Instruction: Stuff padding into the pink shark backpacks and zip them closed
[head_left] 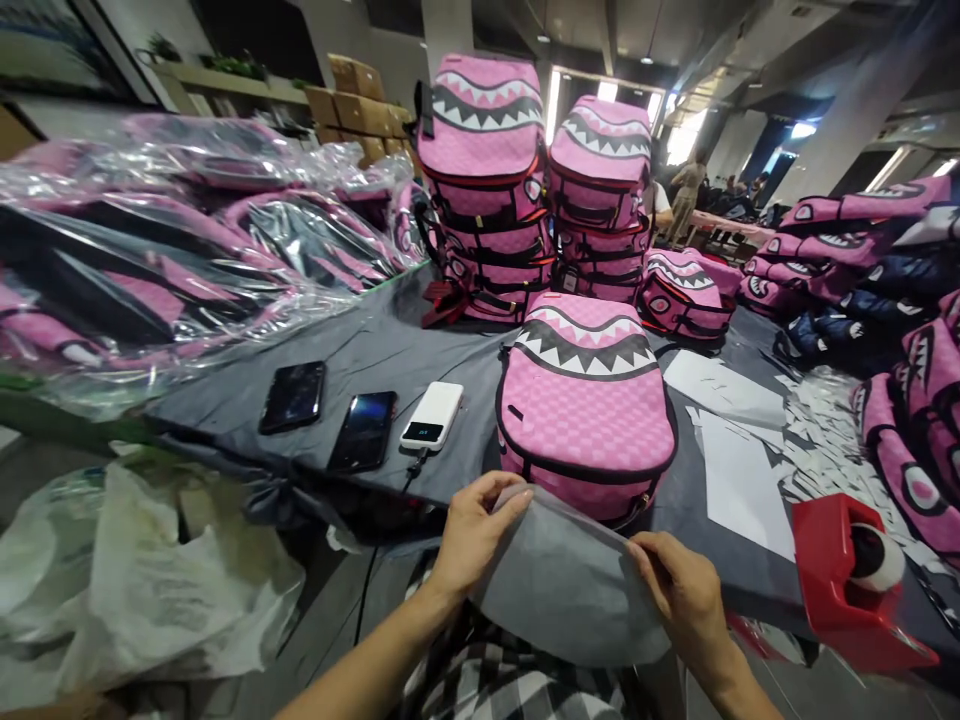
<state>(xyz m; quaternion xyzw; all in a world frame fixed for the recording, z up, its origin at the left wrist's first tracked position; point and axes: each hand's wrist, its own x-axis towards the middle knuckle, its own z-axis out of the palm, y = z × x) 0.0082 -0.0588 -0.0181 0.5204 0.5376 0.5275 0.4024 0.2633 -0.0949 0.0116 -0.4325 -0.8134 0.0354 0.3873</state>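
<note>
Left hand [480, 535] and right hand [682, 590] each pinch a top corner of a translucent grey sheet [570, 590], thumbs and fingers closed on it, wrists bent inward, forearms reaching up from below. The sheet hangs stretched just in front of the pink backpack [585, 420], the landmark here; whether they touch, I cannot tell. That backpack stands on the surface [360, 345], zipped-looking and unwrapped. Left of it, wrapped backpacks [150, 260] lie in clear plastic; behind it, stacked backpacks [487, 190] remain unwrapped.
</note>
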